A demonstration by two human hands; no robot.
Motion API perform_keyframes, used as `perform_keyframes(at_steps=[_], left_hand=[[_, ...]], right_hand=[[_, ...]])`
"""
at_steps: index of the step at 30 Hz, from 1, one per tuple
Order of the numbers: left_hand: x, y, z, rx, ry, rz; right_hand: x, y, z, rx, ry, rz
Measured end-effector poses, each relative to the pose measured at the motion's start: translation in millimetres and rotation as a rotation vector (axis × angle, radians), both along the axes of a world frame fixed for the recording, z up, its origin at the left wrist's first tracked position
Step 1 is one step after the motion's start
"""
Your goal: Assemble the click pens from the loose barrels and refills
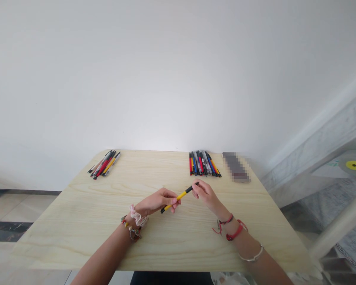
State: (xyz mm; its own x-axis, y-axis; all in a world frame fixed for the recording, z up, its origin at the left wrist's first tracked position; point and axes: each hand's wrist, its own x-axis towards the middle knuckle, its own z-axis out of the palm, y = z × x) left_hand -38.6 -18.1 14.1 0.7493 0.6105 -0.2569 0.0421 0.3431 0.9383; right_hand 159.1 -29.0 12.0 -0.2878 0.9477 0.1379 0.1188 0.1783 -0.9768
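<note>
A yellow pen with black ends is held at a slant above the middle of the table. My left hand pinches its yellow barrel between thumb and fingers, close to the lower black end. At the upper black end, my right hand has its fingertips closed on the tip. Behind my right hand lies a row of several pens in red, blue, clear and yellow. Another, smaller bunch of pens rests at the table's far left.
The light wooden table meets a white wall at its back edge. A dark flat object, partly pixelated, lies at the back right. Beyond the right edge are a stair rail and a fan-like disc with a yellow hub.
</note>
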Motion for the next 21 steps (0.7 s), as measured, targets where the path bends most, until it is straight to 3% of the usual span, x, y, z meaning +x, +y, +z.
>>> perform_keyframes(at_steps=[6, 12, 17, 21], left_hand=[[2, 4, -2.9, 0.105, 0.131, 0.010], [0, 4, -4.7, 0.094, 0.122, 0.004], [0, 4, -4.5, 0.110, 0.131, 0.004], [0, 4, -5.5, 0.093, 0.121, -0.002]], right_hand=[[7, 9, -2.1, -0.078, -0.122, -0.117], [12, 10, 0.8, -0.059, -0.027, -0.063], [15, 11, 0.6, -0.147, -0.191, -0.024], [17, 10, 2.8, -0.117, -0.147, 0.001]])
